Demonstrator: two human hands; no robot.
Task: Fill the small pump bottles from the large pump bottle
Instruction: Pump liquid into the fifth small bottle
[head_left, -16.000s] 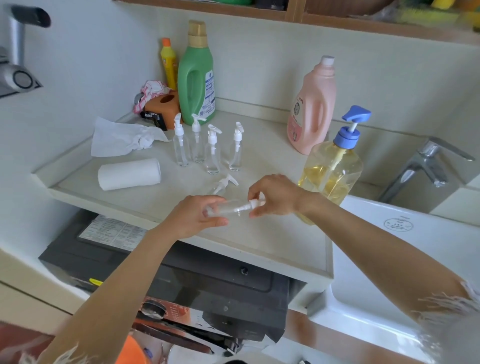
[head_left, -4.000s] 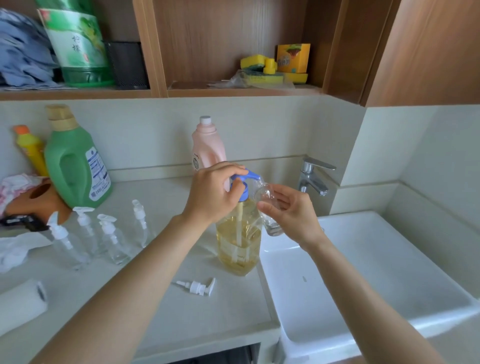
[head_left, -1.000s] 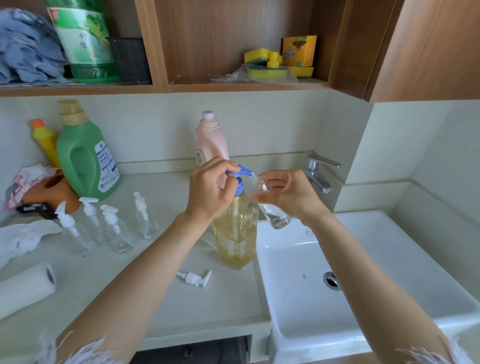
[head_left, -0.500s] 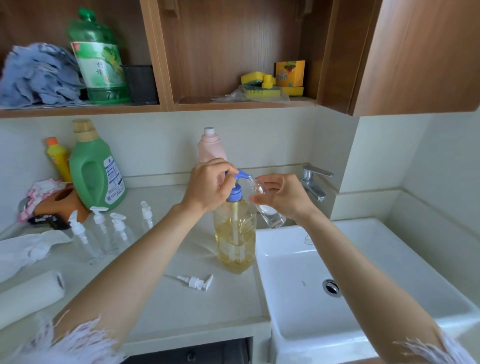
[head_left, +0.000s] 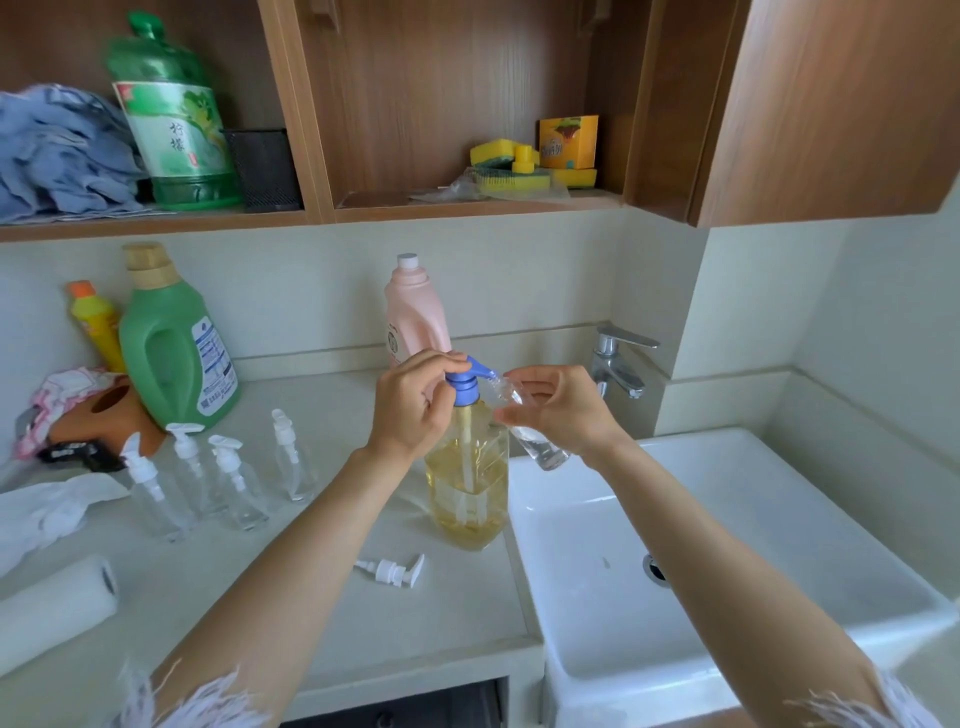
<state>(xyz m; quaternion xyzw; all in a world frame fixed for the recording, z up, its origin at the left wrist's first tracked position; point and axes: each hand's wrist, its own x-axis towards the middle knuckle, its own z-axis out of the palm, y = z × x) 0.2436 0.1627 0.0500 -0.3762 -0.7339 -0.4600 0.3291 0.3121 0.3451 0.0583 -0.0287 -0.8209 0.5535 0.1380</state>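
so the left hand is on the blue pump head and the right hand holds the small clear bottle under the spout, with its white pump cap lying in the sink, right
Not quite: the head view shows the loose white pump cap on the pale countertop, in front of the large yellow-filled pump bottle, not in the white sink. The rest is right.

Small bottle (head_left: 524, 421) mid-body behind right hand (head_left: 558, 410)

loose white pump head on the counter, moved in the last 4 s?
No. The loose pump head lies on the counter, just front-left of the large pump bottle, as before.
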